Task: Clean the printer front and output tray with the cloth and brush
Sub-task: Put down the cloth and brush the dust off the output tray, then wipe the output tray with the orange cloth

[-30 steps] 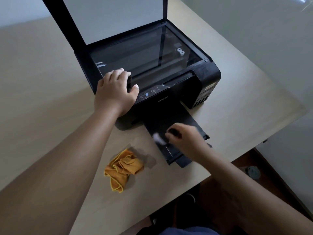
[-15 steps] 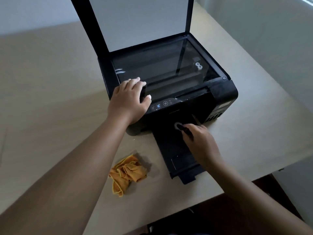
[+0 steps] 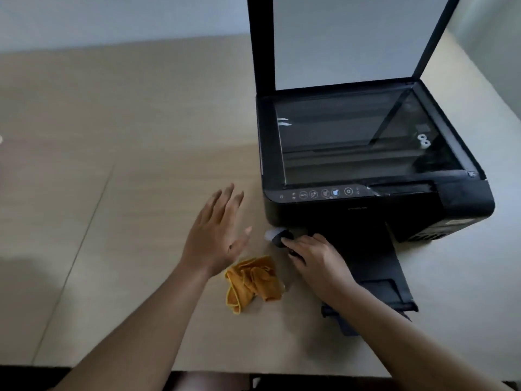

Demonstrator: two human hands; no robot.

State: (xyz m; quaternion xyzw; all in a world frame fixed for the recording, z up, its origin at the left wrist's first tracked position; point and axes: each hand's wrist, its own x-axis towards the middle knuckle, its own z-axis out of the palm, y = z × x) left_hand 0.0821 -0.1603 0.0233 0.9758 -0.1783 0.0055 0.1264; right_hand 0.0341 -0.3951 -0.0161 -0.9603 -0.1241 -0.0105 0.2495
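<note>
A black printer [image 3: 366,210] stands on the right of a beige table, its scanner lid [image 3: 346,38] raised and the glass bare. Its output tray [image 3: 389,286] juts toward me. My right hand [image 3: 318,261] grips a small black brush [image 3: 277,236] with white bristles, held at the printer's lower front left corner. My left hand [image 3: 217,235] hovers flat, fingers spread, over the table left of the printer, holding nothing. A crumpled orange cloth [image 3: 252,280] lies on the table between my two hands.
The beige table [image 3: 112,193] runs wide to the left and behind. Its near edge crosses the bottom of the view, with dark floor below. A pale wall stands behind the printer.
My left hand has lifted off the printer's top and moved left over the table. My right hand has carried the brush from the tray to the printer's front left corner. The view swung left.
</note>
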